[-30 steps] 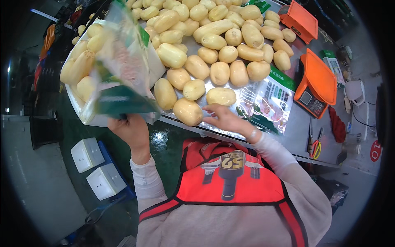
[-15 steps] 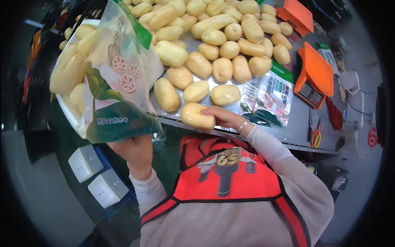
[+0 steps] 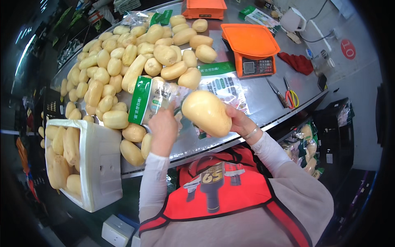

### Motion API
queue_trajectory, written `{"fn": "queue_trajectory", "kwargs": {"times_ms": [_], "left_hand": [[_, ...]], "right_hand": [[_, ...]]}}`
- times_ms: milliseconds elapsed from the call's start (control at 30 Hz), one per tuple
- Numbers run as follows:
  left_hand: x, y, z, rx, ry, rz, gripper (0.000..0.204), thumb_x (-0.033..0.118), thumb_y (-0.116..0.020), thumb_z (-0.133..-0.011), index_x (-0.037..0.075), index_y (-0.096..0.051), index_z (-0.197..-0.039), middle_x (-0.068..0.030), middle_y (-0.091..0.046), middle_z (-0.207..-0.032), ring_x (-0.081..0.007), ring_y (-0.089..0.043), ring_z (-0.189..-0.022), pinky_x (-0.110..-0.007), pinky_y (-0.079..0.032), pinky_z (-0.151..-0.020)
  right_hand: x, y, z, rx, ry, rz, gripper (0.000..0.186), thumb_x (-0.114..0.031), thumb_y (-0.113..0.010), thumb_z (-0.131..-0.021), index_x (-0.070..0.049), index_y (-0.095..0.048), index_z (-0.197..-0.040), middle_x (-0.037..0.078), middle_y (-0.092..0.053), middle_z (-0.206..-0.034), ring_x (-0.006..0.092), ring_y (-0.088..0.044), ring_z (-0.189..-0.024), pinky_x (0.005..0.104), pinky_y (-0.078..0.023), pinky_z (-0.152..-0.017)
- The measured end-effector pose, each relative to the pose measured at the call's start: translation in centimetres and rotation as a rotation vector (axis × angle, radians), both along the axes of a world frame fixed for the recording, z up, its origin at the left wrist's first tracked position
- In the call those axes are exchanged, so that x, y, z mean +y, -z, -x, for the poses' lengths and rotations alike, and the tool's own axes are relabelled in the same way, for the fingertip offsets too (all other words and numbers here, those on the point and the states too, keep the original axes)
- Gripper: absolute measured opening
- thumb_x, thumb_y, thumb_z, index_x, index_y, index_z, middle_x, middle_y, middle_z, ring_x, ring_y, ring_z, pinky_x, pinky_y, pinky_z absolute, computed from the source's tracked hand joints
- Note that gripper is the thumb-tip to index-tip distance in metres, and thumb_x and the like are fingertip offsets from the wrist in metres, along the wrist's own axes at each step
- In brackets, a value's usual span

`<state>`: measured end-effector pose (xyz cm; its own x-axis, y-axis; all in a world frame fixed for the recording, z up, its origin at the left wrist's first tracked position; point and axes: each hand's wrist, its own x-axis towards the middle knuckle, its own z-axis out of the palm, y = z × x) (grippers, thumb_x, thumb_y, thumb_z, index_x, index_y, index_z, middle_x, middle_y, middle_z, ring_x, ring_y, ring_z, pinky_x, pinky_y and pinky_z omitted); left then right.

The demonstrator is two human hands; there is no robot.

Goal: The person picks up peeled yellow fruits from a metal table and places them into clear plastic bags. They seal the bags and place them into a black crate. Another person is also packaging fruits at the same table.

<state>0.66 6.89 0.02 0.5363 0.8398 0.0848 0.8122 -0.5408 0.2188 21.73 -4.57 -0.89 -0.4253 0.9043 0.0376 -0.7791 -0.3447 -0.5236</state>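
Note:
My right hand (image 3: 242,122) grips a large, smooth, pale yellow peeled lotus root (image 3: 207,114), raised above the table's front edge. My left hand (image 3: 163,128) is closed at the edge of a printed plastic bag (image 3: 154,99) with a green band, tilted over the heap; its fingertips are partly hidden. Loose lotus roots (image 3: 132,153) lie just left of that hand. Flat on the table behind the raised lotus root is another printed bag (image 3: 224,84).
A white foam box (image 3: 103,164) of lotus roots stands at the left. Lotus roots (image 3: 115,68) heap across the metal table. At the right are an orange scale (image 3: 252,45), a knife (image 3: 279,94), yellow-red scissors (image 3: 292,96) and a red cloth (image 3: 296,62). Filled bags (image 3: 306,148) sit below the table.
My view has swung right. The left hand has brought the bag from beside the foam box to over the table. My right hand has lifted the lotus root from the table edge.

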Motion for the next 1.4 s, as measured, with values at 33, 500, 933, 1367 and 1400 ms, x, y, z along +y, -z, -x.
{"fn": "queue_trajectory", "kwargs": {"times_ms": [33,500,933,1367,1400], "left_hand": [[0.1,1.0,-1.3,-0.037,0.056,-0.005,0.038,0.01,-0.063,-0.08,0.02,-0.068,-0.115,-0.0114,-0.067,-0.083,-0.033,-0.068,-0.075,-0.045,-0.052,-0.065],[-4.0,0.0,-3.4,-0.178,0.05,0.03,0.054,-0.001,-0.061,-0.074,0.017,-0.064,-0.126,-0.0155,-0.064,-0.09,-0.0375,-0.063,-0.08,-0.046,-0.05,-0.068],[-6.3,-0.5,-2.3,-0.305,-0.035,0.017,0.05,-0.008,-0.059,-0.075,0.012,-0.068,-0.12,-0.0147,-0.06,-0.081,-0.0351,-0.06,-0.075,-0.042,-0.047,-0.068],[-6.0,-4.9,-1.8,-0.244,-0.146,-0.15,0.054,-0.013,-0.052,-0.076,0.009,-0.065,-0.124,-0.0144,-0.054,-0.078,-0.0302,-0.057,-0.072,-0.039,-0.044,-0.067],[-5.7,-5.5,-1.9,-0.278,-0.145,-0.196,0.053,-0.013,-0.052,-0.078,0.008,-0.065,-0.124,-0.0148,-0.053,-0.077,-0.03,-0.057,-0.071,-0.039,-0.044,-0.066]], "right_hand": [[-0.8,-0.2,0.1,-0.043,0.053,0.034,0.086,-0.036,-0.072,-0.083,-0.005,-0.027,-0.149,0.016,-0.048,-0.139,0.031,-0.054,-0.124,0.0507,-0.05,-0.097],[0.9,1.9,-20.8,-1.014,1.145,0.107,0.078,-0.026,-0.08,-0.078,0.0,-0.039,-0.139,0.015,-0.052,-0.131,0.0238,-0.055,-0.119,0.0337,-0.047,-0.097],[6.3,4.1,-34.2,-1.99,1.006,0.306,0.104,-0.064,-0.076,-0.069,-0.001,-0.04,-0.144,0.023,-0.049,-0.141,0.0368,-0.045,-0.131,0.0424,-0.031,-0.112],[-1.6,-2.5,-42.6,-1.528,0.986,0.182,0.045,-0.034,-0.064,-0.094,-0.006,-0.058,-0.13,0.002,-0.063,-0.117,0.0095,-0.057,-0.104,0.0266,-0.048,-0.085],[-1.6,-2.0,-42.8,-1.519,0.974,0.191,0.045,-0.033,-0.063,-0.094,-0.005,-0.058,-0.129,0.003,-0.063,-0.117,0.0096,-0.058,-0.104,0.0266,-0.049,-0.084]]}}
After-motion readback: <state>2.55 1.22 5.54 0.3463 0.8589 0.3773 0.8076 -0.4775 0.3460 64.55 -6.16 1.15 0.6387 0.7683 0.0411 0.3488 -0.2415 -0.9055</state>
